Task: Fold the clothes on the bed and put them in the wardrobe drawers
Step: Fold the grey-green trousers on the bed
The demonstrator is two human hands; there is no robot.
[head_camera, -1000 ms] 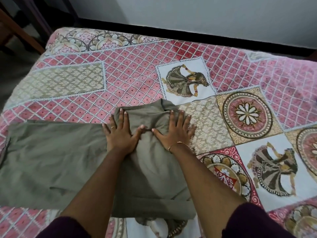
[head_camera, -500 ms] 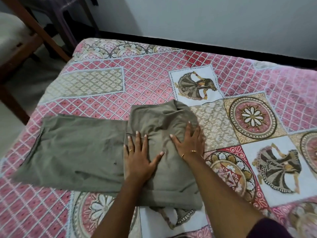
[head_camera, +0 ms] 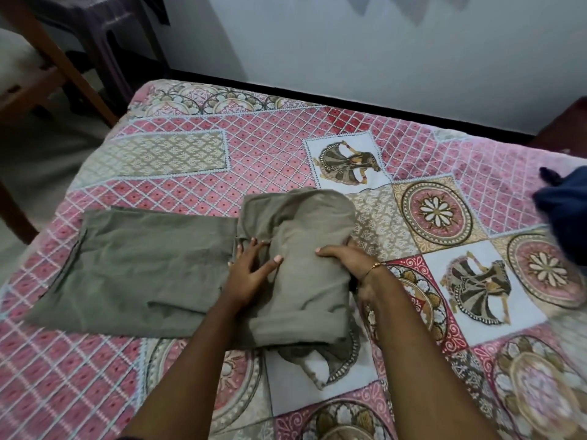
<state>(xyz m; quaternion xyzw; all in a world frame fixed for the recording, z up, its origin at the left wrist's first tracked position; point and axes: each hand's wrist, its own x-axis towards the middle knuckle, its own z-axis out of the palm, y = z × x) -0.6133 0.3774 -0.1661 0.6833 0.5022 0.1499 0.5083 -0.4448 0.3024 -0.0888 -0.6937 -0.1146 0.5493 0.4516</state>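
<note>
Curling since before, right hand (head_camera: pixel 351 260) grips olive garment's (head_camera: pixel 298 281) edge; left hand (head_camera: pixel 249 274) spread flat.

Olive-grey garment (head_camera: pixel 295 249): partly folded on patchwork bedspread (head_camera: pixel 178 166), one section spread flat to the left. Left hand (head_camera: pixel 251 274): flat on the folded part. Right hand (head_camera: pixel 349 258): gripping its right edge. Dark blue cloth (head_camera: pixel 565 211): far right edge.

Forearms: bare | left hand (head_camera: pixel 246 274): pale pink polished nails | right hand (head_camera: pixel 351 260): thin gold bangle (head_camera: pixel 374 267) at wrist | sleeve edge: dark, bottom frame
</note>
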